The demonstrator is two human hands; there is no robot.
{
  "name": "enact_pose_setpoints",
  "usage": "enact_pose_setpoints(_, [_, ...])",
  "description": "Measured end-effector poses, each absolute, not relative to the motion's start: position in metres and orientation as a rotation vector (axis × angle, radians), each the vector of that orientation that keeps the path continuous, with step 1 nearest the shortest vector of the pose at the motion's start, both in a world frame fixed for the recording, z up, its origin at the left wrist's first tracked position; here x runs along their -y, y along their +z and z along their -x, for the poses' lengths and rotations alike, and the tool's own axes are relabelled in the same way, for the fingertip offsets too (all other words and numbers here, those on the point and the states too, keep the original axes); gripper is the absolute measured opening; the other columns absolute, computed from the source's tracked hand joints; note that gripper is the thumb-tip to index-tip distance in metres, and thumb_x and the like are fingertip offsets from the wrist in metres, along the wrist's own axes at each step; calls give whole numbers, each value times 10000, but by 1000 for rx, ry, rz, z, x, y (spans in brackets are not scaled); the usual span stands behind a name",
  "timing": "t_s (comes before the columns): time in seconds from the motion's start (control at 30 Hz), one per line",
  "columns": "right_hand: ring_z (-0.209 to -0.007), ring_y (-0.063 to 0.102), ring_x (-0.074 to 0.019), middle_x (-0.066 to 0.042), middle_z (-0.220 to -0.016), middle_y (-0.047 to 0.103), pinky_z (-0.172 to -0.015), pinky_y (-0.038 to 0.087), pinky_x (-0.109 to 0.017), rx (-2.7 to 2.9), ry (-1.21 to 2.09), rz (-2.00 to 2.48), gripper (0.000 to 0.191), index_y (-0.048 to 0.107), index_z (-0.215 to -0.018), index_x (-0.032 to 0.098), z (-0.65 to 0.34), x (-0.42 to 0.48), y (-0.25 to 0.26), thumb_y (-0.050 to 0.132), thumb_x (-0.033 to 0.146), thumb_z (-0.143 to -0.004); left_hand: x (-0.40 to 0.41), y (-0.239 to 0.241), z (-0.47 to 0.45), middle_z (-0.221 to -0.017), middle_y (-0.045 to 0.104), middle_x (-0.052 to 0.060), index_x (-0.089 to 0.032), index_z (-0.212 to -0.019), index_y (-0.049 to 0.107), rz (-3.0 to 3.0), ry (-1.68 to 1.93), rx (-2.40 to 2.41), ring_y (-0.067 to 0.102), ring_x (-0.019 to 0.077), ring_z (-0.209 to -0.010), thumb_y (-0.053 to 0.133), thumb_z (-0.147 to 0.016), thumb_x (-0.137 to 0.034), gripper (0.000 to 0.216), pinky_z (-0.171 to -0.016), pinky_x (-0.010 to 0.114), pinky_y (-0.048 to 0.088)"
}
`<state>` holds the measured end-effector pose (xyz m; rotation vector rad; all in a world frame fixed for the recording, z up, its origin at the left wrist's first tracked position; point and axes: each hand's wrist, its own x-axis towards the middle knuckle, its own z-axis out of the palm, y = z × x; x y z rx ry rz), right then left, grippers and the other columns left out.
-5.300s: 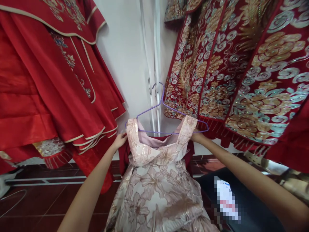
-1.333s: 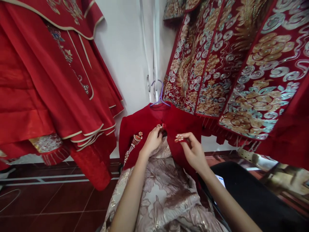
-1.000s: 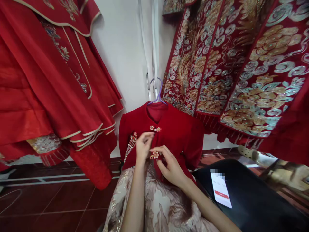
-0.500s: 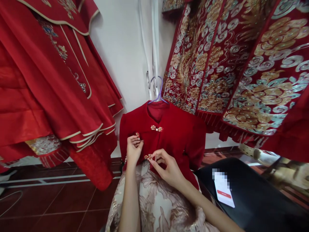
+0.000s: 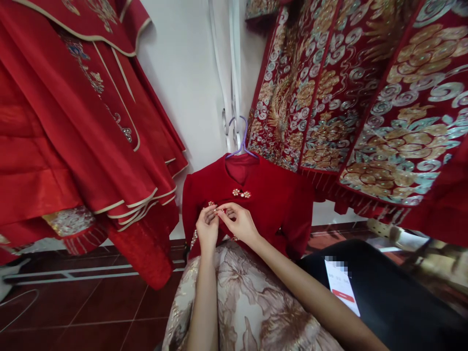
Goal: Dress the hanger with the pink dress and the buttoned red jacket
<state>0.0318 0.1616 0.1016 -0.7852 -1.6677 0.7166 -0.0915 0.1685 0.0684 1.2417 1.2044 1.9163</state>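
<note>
**On the red jacket, left hand and right hand are meeting**

Below the joined upper clasp, the right hand is curling nearly closed, thumb and forefinger pinching a small beaded clasp piece, which the fingers are mostly hiding. The left hand is resting half curled against it; whether it is gripping anything, I cannot tell. The jacket is hanging from a purple hanger, covering the top of a floral dress.

Trouble could be coming from so small a hold: the piece could be slipping from the pinch, or its beads could be catching. Too hard a tug could be straining the stitching or setting the hanger swinging.

Compared with half a second ago, the right hand is sitting higher, and the hands are now touching instead of standing apart. The upper clasp is staying joined.
</note>
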Motion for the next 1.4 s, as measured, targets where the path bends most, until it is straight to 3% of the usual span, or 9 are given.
enact_pose_setpoints(0.17, [-813,650,-139,-61,-989,678,-757,561,-268,1624,730,769,276,642,-1113,193,-30,-176,80,557,308,-876,-166,71,95,-1000,715,110,-126,-978,677,-1129,1899,-1212,678,190,-915,701,-660,-218,332,-900,344,522])
enact_pose_setpoints(0.57, [-827,650,-137,-36,-920,680,-722,563,-249,1618,708,762,208,649,-1028,200,-28,-183,80,558,308,-875,-162,75,88,-1031,720,136,-99,-982,698,-1146,1943,-1258,688,221,-959,689,-721,-225,290,-922,365,533])
enact_pose_setpoints(1.23, [-756,617,-120,-44,-901,644,-658,557,-224,1682,551,796,201,638,-997,177,-20,-187,91,512,290,-888,-164,71,100,-990,649,86,-174,-940,653,-1549,1884,-1432,648,184,-888,608,-810,-336,213,-840,337,524])
enact_pose_setpoints(1.4, [-826,647,-136,-49,-971,671,-716,572,-261,1796,667,765,213,629,-1049,197,-26,-186,101,506,274,-893,-164,72,104,-988,649,80,-186,-940,616,-1539,1855,-1398,637,183,-897,572,-824,-342,199,-849,333,503])
